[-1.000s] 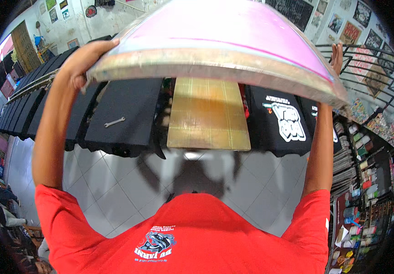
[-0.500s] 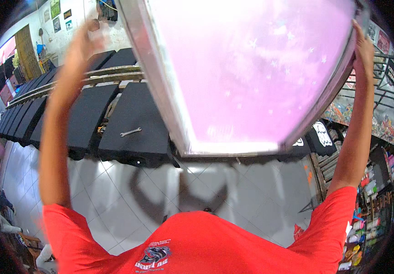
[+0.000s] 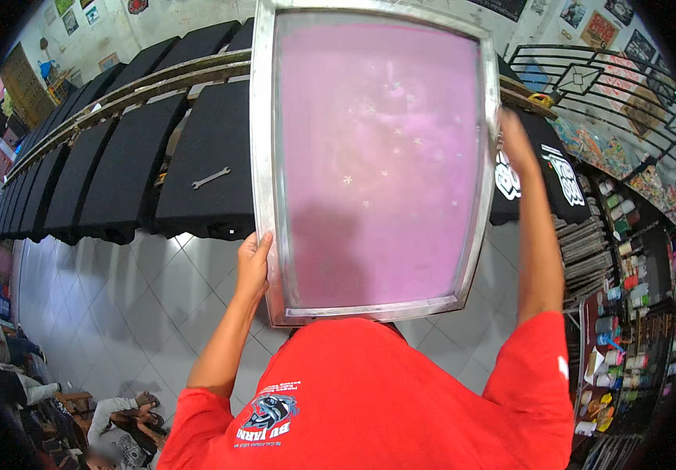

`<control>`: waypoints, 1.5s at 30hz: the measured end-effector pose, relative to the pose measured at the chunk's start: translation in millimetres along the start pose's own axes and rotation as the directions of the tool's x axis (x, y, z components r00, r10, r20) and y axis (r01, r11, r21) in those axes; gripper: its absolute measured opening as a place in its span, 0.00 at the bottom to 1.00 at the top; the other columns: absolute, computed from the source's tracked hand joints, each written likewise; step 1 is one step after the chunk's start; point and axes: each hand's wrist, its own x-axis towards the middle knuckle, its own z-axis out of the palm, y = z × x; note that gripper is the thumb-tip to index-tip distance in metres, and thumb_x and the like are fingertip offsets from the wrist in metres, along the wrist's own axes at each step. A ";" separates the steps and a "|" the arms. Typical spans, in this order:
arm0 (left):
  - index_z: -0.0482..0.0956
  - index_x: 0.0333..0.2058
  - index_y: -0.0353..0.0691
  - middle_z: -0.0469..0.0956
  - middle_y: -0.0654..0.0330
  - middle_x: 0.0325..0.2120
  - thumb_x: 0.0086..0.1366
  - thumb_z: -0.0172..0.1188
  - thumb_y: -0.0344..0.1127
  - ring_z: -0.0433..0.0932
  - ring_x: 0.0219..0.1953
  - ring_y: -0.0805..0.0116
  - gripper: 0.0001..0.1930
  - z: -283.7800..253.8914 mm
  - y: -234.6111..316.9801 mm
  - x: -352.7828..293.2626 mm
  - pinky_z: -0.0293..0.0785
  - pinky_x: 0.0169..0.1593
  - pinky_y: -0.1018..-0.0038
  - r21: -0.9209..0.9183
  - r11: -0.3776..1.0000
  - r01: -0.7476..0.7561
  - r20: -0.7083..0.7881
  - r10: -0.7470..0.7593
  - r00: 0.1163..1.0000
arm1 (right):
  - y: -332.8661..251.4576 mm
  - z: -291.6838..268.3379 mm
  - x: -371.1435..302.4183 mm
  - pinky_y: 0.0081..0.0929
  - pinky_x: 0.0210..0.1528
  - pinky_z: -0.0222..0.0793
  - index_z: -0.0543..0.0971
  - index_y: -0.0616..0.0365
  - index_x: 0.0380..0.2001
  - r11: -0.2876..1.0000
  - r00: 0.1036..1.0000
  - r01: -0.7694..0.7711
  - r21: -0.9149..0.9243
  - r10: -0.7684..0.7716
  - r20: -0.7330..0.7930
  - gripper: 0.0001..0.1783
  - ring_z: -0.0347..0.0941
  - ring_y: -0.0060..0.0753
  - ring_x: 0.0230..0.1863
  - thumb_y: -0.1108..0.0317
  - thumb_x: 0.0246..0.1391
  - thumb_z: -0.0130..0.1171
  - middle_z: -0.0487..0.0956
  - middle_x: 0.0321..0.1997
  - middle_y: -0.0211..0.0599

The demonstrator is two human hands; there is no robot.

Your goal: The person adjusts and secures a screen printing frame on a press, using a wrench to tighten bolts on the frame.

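Note:
A large screen-printing frame [image 3: 262, 157] with a silvery rim is held up in front of me. Its pink-purple mesh [image 3: 385, 227] carries several small pale stars. Toward the lower left corner, my left hand [image 3: 251, 268] grips the rim, its thumb lying along the front. My right hand [image 3: 515, 142] is closed on the right rim higher up, slightly blurred, with some fingers hidden by the frame. The frame covers the middle of a long row of boards bearing black cloth [image 3: 211, 141]. On that cloth, left of the frame, lies an open-ended wrench [image 3: 212, 178].
White prints [image 3: 563, 174] mark black cloth at the right end of the row. A wooden rail [image 3: 130, 88] runs behind the boards. Shelves of paint containers [image 3: 628, 337] stand at right. Another person [image 3: 122, 423] sits at lower left, on the tiled floor's [image 3: 130, 313] far side.
My left hand, raised apart from the frame before, now grips its left rim. The frame has come closer to my body and straightened. My right hand has moved left and lower with it.

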 end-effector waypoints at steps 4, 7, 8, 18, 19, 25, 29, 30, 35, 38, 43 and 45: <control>0.75 0.41 0.32 0.78 0.58 0.35 0.66 0.52 0.39 0.74 0.35 0.76 0.14 -2.3 -36.7 49.3 0.69 0.40 0.77 0.098 0.992 0.074 -0.159 -0.058 0.986 | 108.8 72.7 -92.8 0.32 0.50 0.65 0.70 0.64 0.49 0.973 0.999 0.026 -0.230 -0.016 0.046 0.27 0.71 0.37 0.46 0.60 0.49 0.61 0.76 0.45 0.45; 0.76 0.34 0.32 0.77 0.62 0.29 0.65 0.53 0.41 0.73 0.31 0.76 0.15 6.3 -61.3 106.6 0.68 0.38 0.77 0.142 0.967 0.213 -0.213 -0.180 0.960 | 142.2 85.2 -62.0 0.32 0.49 0.65 0.70 0.68 0.47 0.980 0.999 -0.041 -0.194 0.040 -0.008 0.26 0.72 0.39 0.46 0.65 0.46 0.61 0.77 0.42 0.47; 0.76 0.33 0.32 0.77 0.62 0.27 0.65 0.53 0.42 0.72 0.30 0.76 0.15 12.3 -61.2 124.3 0.68 0.37 0.77 0.164 0.949 0.269 -0.217 -0.231 0.948 | 151.8 85.0 -45.7 0.33 0.48 0.66 0.71 0.68 0.46 0.968 0.999 -0.041 -0.248 0.041 -0.005 0.25 0.73 0.41 0.45 0.66 0.45 0.61 0.77 0.42 0.49; 0.77 0.32 0.28 0.77 0.57 0.25 0.63 0.55 0.42 0.72 0.25 0.72 0.17 51.1 -92.6 247.8 0.68 0.31 0.76 0.316 0.887 0.336 -0.278 -0.252 0.927 | 216.9 90.1 68.4 0.34 0.43 0.68 0.74 0.69 0.39 0.938 0.994 -0.111 -0.329 0.109 -0.024 0.19 0.76 0.46 0.39 0.70 0.42 0.61 0.78 0.36 0.52; 0.77 0.33 0.26 0.78 0.55 0.27 0.63 0.55 0.41 0.74 0.26 0.71 0.18 57.1 -94.2 255.8 0.69 0.33 0.75 0.302 0.903 0.306 -0.278 -0.223 0.934 | 219.7 92.3 75.9 0.33 0.43 0.68 0.74 0.69 0.38 0.938 0.992 -0.125 -0.322 0.122 -0.029 0.19 0.76 0.45 0.39 0.70 0.41 0.61 0.78 0.36 0.52; 0.76 0.39 0.24 0.79 0.51 0.33 0.61 0.57 0.41 0.76 0.33 0.67 0.20 76.0 -88.4 284.0 0.71 0.38 0.71 0.518 0.799 0.306 -0.274 -0.184 0.944 | 249.1 90.8 108.0 0.28 0.41 0.69 0.75 0.67 0.38 0.953 0.990 -0.140 -0.270 0.138 -0.024 0.16 0.74 0.30 0.36 0.72 0.43 0.61 0.79 0.34 0.41; 0.74 0.42 0.24 0.78 0.48 0.36 0.61 0.57 0.43 0.76 0.38 0.64 0.22 70.4 -86.6 291.3 0.70 0.43 0.70 0.515 0.786 0.342 -0.308 -0.203 0.929 | 240.8 103.3 113.0 0.27 0.40 0.68 0.74 0.69 0.41 0.943 0.974 -0.216 -0.254 0.228 0.019 0.19 0.74 0.32 0.36 0.69 0.46 0.62 0.79 0.35 0.44; 0.73 0.42 0.23 0.78 0.48 0.36 0.62 0.56 0.42 0.76 0.37 0.65 0.22 62.9 -89.3 298.4 0.70 0.42 0.71 0.523 0.777 0.351 -0.279 -0.233 0.932 | 249.7 105.8 114.3 0.27 0.41 0.68 0.74 0.69 0.42 0.949 0.987 -0.156 -0.275 0.160 -0.009 0.20 0.75 0.32 0.36 0.68 0.46 0.62 0.79 0.36 0.45; 0.70 0.45 0.23 0.77 0.47 0.37 0.63 0.55 0.41 0.78 0.38 0.65 0.22 61.6 -78.0 303.1 0.73 0.42 0.71 0.252 0.829 0.500 -0.200 -0.461 0.865 | 236.1 108.7 111.5 0.28 0.44 0.68 0.73 0.70 0.44 0.946 0.949 -0.299 -0.130 0.308 0.063 0.24 0.75 0.34 0.39 0.67 0.44 0.64 0.79 0.38 0.46; 0.69 0.46 0.24 0.77 0.47 0.38 0.63 0.55 0.41 0.78 0.38 0.63 0.23 57.0 -80.7 302.2 0.74 0.42 0.71 0.257 0.853 0.454 -0.182 -0.419 0.890 | 228.5 107.2 112.1 0.28 0.46 0.67 0.71 0.70 0.47 0.925 0.922 -0.367 -0.099 0.376 0.097 0.27 0.74 0.35 0.42 0.64 0.46 0.64 0.77 0.42 0.47; 0.69 0.46 0.26 0.77 0.49 0.38 0.64 0.54 0.40 0.78 0.37 0.66 0.21 49.8 -72.0 297.5 0.74 0.40 0.73 0.307 0.806 0.506 -0.175 -0.475 0.863 | 228.9 87.6 107.0 0.28 0.50 0.66 0.63 0.69 0.55 0.866 0.844 -0.498 0.039 0.474 0.250 0.35 0.71 0.34 0.47 0.58 0.50 0.61 0.73 0.49 0.49; 0.69 0.46 0.27 0.77 0.51 0.38 0.64 0.54 0.39 0.78 0.36 0.68 0.20 43.3 -71.0 290.9 0.74 0.40 0.74 0.326 0.800 0.504 -0.139 -0.487 0.862 | 236.6 77.9 95.5 0.28 0.49 0.66 0.64 0.69 0.54 0.818 0.797 -0.570 0.073 0.530 0.291 0.33 0.72 0.33 0.47 0.57 0.52 0.59 0.74 0.48 0.48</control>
